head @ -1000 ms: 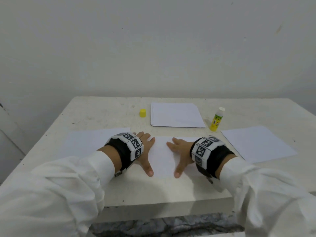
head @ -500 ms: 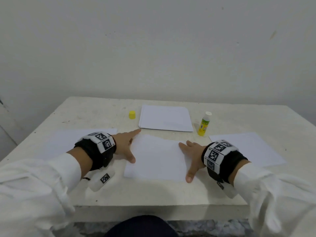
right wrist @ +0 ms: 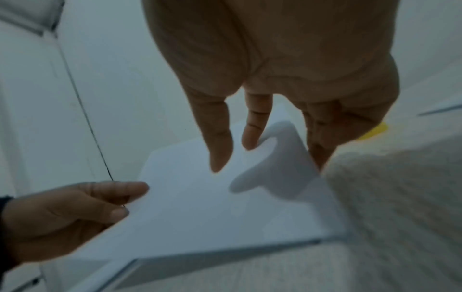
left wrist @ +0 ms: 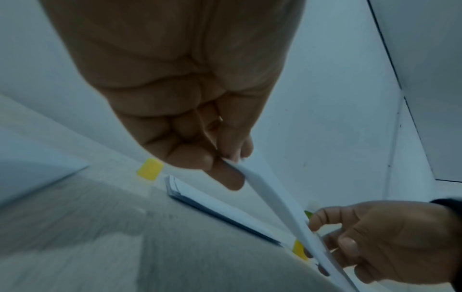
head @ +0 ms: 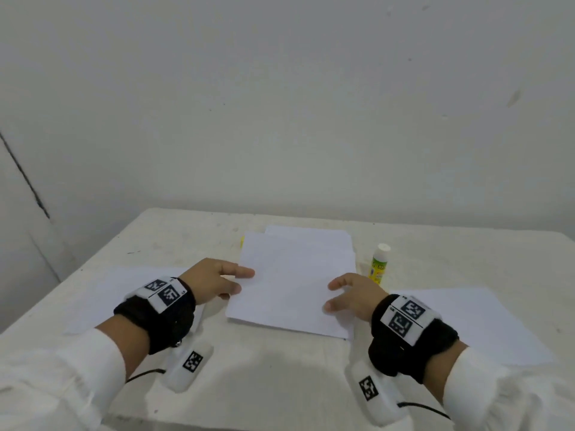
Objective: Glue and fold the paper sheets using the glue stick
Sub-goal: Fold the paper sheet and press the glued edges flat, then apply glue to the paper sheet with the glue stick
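Note:
A white paper sheet [head: 292, 284] is held tilted above the table between my two hands. My left hand [head: 241, 279] pinches its left edge between thumb and fingers; the left wrist view shows this pinch [left wrist: 232, 166] on the sheet [left wrist: 275, 197]. My right hand [head: 331, 295] holds the right edge, with fingers [right wrist: 220, 148] on top of the sheet [right wrist: 212, 217] and others beneath it. The uncapped glue stick [head: 378, 264] stands upright just beyond my right hand. Its yellow cap [left wrist: 150, 169] lies behind the sheet's far left corner.
A stack of white paper [head: 311, 234] lies at the back of the table, partly hidden by the held sheet. One single sheet [head: 124, 290] lies at the left and another [head: 466, 321] at the right. The table's front edge [head: 280, 426] is close to my wrists.
My hands went from pressing flat on the middle of the sheet to its left and right edges. They have taken hold of it and lifted it off the table.

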A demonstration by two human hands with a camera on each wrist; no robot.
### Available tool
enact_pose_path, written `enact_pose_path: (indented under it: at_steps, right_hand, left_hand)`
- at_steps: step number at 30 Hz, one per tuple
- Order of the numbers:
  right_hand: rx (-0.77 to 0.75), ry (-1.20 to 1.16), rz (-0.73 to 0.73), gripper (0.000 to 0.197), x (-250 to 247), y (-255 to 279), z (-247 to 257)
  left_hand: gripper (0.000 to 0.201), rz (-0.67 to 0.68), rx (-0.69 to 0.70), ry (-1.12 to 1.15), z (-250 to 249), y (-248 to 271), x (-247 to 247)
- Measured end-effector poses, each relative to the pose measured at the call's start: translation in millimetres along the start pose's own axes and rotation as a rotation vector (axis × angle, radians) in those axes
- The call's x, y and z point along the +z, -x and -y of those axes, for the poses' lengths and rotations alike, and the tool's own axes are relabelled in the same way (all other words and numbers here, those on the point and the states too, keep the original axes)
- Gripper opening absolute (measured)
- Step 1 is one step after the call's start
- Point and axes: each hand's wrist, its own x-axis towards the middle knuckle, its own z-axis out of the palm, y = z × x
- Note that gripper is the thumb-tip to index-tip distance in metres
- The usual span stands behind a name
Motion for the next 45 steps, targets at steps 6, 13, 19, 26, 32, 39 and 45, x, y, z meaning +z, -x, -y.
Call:
enact_pose_path:
  at_steps: [6, 13, 19, 26, 32, 39, 45]
  right_hand:
    - [0.015, 0.248, -0.177, 0.04, -11.1, -31.6, 32.9]
    - [0.167, 0.531, -0.223, 0.03, -13.8, -93.4, 49.3]
    - [0.253, 0.784, -0.051, 0.047, -8.3, -121.6, 29.1]
    - [0.066, 0.726, -0.05, 0.033, -10.6, -89.8, 36.2]
    - [0.093, 0.765, 0.114, 0.039, -60.2, -15.3, -28.5]
    - [0.412, 0.77, 0.077, 0.087, -139.0, 42.7, -122.4]
    - [0.441, 0.745, 0.077, 0.071, -139.3, 49.1, -138.1]
  left_hand:
    - [0.039, -0.107, -0.02, -0.18, -28.3, -53.0, 7.3]
    - [0.061, 0.066, -0.089, -0.713, -51.9, -122.9, 27.8]
    - [0.047, 0.166, -0.164, -1.076, -40.3, -139.5, 40.1]
    - [0.056, 0.097, -0.034, -1.109, -60.7, -109.0, 57.6]
    - [0.039, 0.408, 0.155, -0.959, -117.9, -55.8, 132.6]
    - [0.057, 0.487, 0.356, -1.116, -155.3, -34.5, 243.9]
    - [0.072, 0.478, 0.244, -1.175, -170.6, -51.0, 273.5]
